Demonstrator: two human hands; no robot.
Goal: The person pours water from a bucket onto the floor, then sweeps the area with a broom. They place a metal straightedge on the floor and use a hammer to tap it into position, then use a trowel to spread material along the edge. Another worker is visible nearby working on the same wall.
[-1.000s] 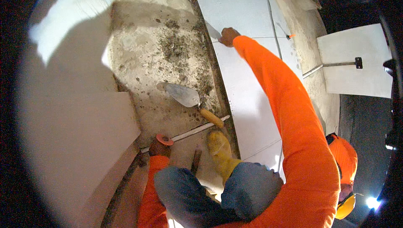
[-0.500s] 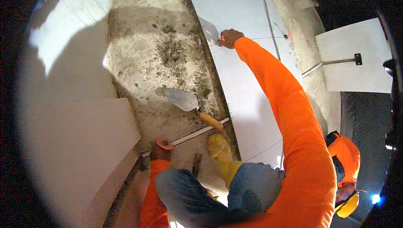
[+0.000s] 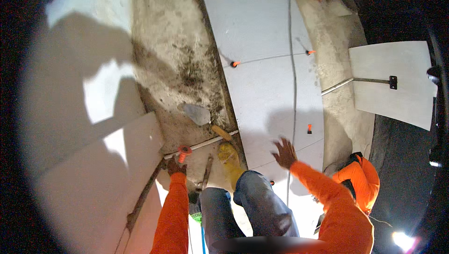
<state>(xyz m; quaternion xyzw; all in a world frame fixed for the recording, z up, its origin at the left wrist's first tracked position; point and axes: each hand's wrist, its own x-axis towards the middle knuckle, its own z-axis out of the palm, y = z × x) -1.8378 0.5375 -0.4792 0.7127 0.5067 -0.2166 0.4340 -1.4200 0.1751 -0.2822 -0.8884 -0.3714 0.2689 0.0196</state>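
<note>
My right hand (image 3: 284, 153) is spread open above the large white tiles (image 3: 262, 99), holding nothing. Low on the left, my left hand (image 3: 175, 165) grips an orange-red spool-shaped thing (image 3: 184, 152) with a round flat end; its exact kind does not show. Along the thin tile joint stand an orange tile-levelling clip (image 3: 235, 64) with a dark base and a similar clip (image 3: 310, 53) at the other edge. One more orange clip (image 3: 309, 128) is nearer my right hand. Ahead of my boot lies a pointing trowel (image 3: 196, 113) with a wooden handle.
A rough mortar strip (image 3: 163, 43) runs left of the tiles, with a pale rod (image 3: 206, 146) across it. White slabs (image 3: 103, 174) rise at left. My yellow boot (image 3: 229, 158) is by the trowel. A grey cable (image 3: 293, 81) crosses the tiles. At right another person (image 3: 362, 181) crouches.
My right hand has left the far tile joint, where an orange clip now shows, and drawn back toward me, fingers spreading. The view has shifted. My left hand still holds the orange-red thing.
</note>
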